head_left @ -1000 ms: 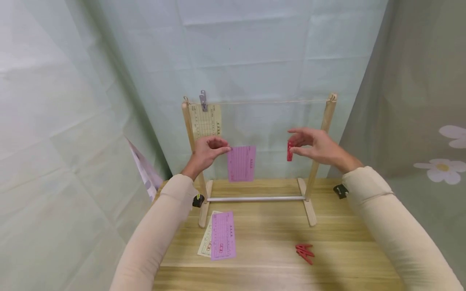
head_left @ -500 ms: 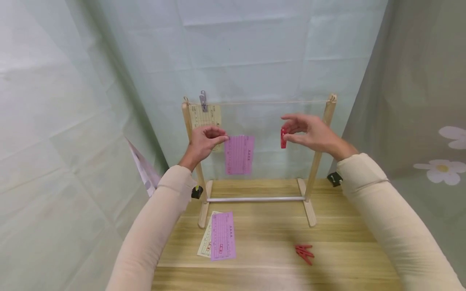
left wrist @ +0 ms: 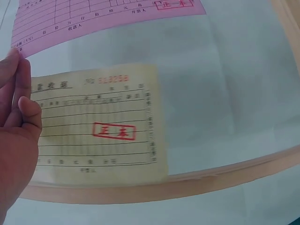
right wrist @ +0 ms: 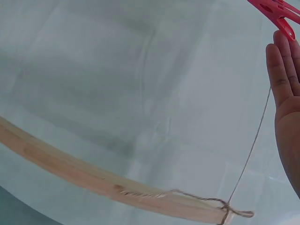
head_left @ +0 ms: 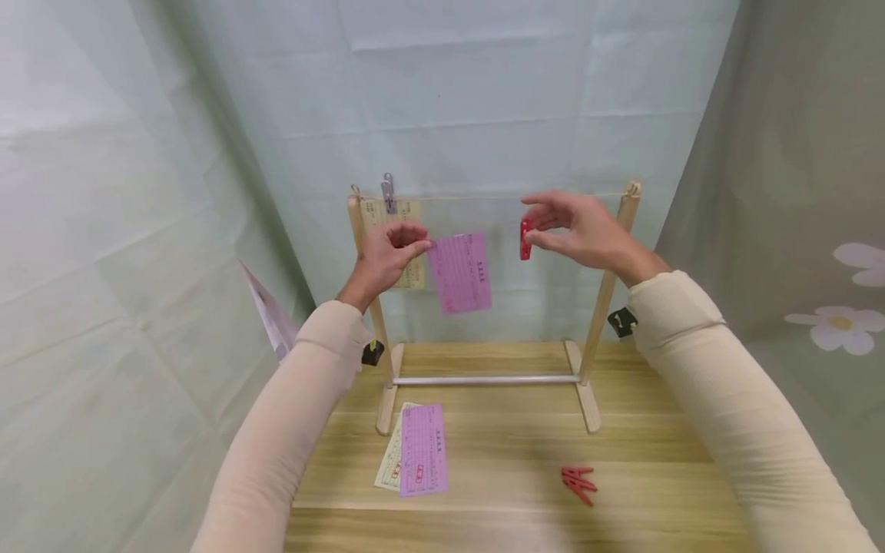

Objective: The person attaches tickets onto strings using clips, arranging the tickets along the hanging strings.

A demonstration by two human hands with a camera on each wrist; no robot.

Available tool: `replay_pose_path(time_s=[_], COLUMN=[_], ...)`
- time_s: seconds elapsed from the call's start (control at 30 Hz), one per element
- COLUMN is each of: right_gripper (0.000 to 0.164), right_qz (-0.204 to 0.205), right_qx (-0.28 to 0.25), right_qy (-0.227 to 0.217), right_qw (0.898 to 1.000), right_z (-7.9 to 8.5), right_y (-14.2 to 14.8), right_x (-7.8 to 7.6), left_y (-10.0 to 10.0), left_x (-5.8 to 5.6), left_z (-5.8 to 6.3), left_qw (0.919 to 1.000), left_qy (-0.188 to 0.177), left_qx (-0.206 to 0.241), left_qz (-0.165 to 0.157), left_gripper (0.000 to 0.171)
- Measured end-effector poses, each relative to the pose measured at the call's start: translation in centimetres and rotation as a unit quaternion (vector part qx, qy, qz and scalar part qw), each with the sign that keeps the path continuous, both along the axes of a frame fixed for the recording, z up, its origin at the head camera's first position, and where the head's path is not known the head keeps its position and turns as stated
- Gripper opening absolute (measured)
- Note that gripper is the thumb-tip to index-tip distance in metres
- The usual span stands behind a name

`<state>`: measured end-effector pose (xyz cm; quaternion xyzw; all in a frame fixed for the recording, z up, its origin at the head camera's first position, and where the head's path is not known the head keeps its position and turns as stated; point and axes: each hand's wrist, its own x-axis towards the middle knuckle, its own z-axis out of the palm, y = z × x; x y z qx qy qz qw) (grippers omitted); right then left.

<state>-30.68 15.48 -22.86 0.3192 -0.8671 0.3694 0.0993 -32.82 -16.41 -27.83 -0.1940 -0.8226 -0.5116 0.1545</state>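
Observation:
A pink receipt slip (head_left: 460, 273) hangs by its upper left corner from my left hand (head_left: 389, 257), pinched between thumb and finger. My right hand (head_left: 584, 234) holds a red clothespin (head_left: 525, 240) between thumb and fingers, just below the string (head_left: 477, 198). That string runs between the two posts of a wooden stand. Behind my left hand, a yellow receipt slip (left wrist: 101, 126) hangs from the string under a grey clothespin (head_left: 389, 193). The pink slip is lower than the string and apart from it.
On the wooden table (head_left: 498, 445) lie another pink slip (head_left: 424, 449) and a yellow slip (head_left: 389, 465) partly under it. Several red clothespins (head_left: 578, 484) lie at the right. The stand's wooden posts (head_left: 604, 307) and metal bar (head_left: 484, 379) stand around the work.
Both hands have risen toward the string, carrying the pink slip and the red clothespin. The right hand has also moved left, closer to the slip. The pink slip has tilted slightly.

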Motion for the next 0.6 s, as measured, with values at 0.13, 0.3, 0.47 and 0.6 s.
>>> replay_pose_path(time_s=[0.13, 0.3, 0.47, 0.6], right_gripper=[0.052, 0.052, 0.052, 0.051], right_qz=[0.002, 0.001, -0.007, -0.007], right_qx=[-0.005, -0.009, -0.022, -0.043], right_qy=[0.003, 0.009, 0.005, -0.005], right_qw=[1.0, 1.0, 1.0, 0.999], right_z=[0.5, 1.4, 2.1, 2.6], right_y=[-0.5, -1.3, -2.0, -2.4], right_x=[-0.3, -0.6, -0.9, -1.2], left_y=[0.2, 0.5, 0.7, 0.9], left_x=[0.0, 0.1, 0.1, 0.2], left_z=[1.0, 2.1, 2.8, 3.2], left_qw=[0.9999, 0.9997, 0.9989, 0.999], left_qy=[0.004, 0.019, 0.038, 0.032], left_qx=[-0.012, -0.017, -0.023, -0.015], left_qz=[0.005, 0.006, 0.014, 0.028], left_gripper=[0.024, 0.023, 0.022, 0.021])
